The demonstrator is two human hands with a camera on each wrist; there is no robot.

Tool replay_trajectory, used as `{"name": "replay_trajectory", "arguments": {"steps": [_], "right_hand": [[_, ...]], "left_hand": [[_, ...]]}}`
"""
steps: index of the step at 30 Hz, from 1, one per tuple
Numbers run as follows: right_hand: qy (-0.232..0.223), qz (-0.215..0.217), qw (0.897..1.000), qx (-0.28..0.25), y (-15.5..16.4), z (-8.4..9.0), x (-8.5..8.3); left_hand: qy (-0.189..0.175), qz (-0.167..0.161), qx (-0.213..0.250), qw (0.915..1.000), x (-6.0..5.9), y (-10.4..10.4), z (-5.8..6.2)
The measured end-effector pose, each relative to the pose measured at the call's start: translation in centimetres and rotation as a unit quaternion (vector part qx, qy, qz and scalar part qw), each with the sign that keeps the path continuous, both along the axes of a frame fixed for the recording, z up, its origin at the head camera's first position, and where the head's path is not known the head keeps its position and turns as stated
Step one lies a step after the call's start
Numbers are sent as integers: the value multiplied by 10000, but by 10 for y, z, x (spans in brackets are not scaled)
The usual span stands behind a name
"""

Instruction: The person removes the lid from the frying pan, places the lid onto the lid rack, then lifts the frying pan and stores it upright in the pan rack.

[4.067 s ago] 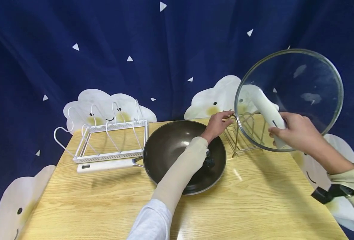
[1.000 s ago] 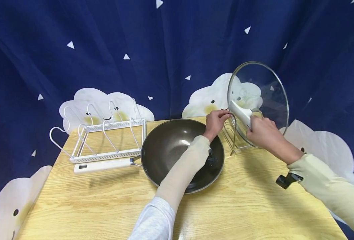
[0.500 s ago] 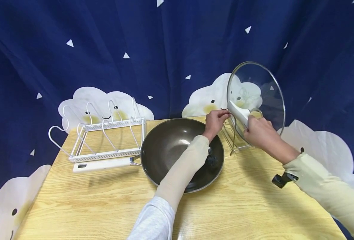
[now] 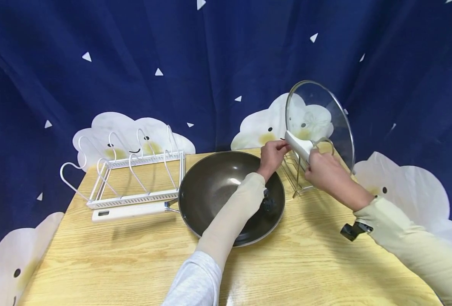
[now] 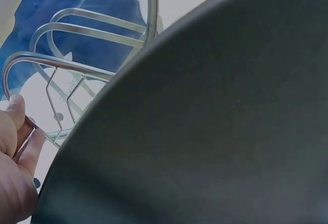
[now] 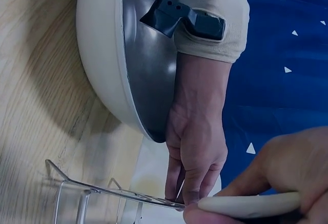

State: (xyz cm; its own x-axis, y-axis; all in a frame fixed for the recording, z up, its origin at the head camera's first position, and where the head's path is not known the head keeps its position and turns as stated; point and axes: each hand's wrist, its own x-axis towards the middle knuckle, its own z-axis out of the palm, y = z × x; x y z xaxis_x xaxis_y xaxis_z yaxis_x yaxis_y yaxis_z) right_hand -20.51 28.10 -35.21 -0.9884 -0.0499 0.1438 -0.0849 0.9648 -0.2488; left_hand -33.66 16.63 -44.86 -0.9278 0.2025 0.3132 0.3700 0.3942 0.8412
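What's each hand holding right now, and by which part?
The right hand grips the glass lid by its white handle. The left hand pinches the top wire of the metal lid rack.

My left forearm hides part of the wok [image 4: 218, 187]. My right hand [image 4: 323, 172] covers the lower lid handle [image 4: 298, 144] and the metal rack [image 4: 298, 178] behind it. Beside the wok, my left fingertips [image 5: 18, 108] leave the left wrist view.
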Motion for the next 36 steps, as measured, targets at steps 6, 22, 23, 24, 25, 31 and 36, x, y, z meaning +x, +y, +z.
{"name": "replay_trajectory", "arguments": {"steps": [6,22,23,24,25,31,36], "right_hand": [[-79,-80,9999,-18,-3,-1,1],[27,-26,9999,105,-11,-3,6],[36,-17,9999,113,-11,-3,6],[45,0,9999,107,-11,-3,6],[36,4,10000,88,-12,-4,6],[33,51,10000,52,-14,-5,6],[144,115,9995,246,-17,-9,6]], "left_hand": [[-68,31,-45,10000,0,0,2],[-293,147,-58,9994,3,1,4],[-304,160,-65,9994,3,2,4],[-302,177,-59,9994,3,2,4],[-309,197,-50,9993,3,2,5],[-300,274,-90,9991,2,3,6],[-261,282,-104,9992,2,2,6]]}}
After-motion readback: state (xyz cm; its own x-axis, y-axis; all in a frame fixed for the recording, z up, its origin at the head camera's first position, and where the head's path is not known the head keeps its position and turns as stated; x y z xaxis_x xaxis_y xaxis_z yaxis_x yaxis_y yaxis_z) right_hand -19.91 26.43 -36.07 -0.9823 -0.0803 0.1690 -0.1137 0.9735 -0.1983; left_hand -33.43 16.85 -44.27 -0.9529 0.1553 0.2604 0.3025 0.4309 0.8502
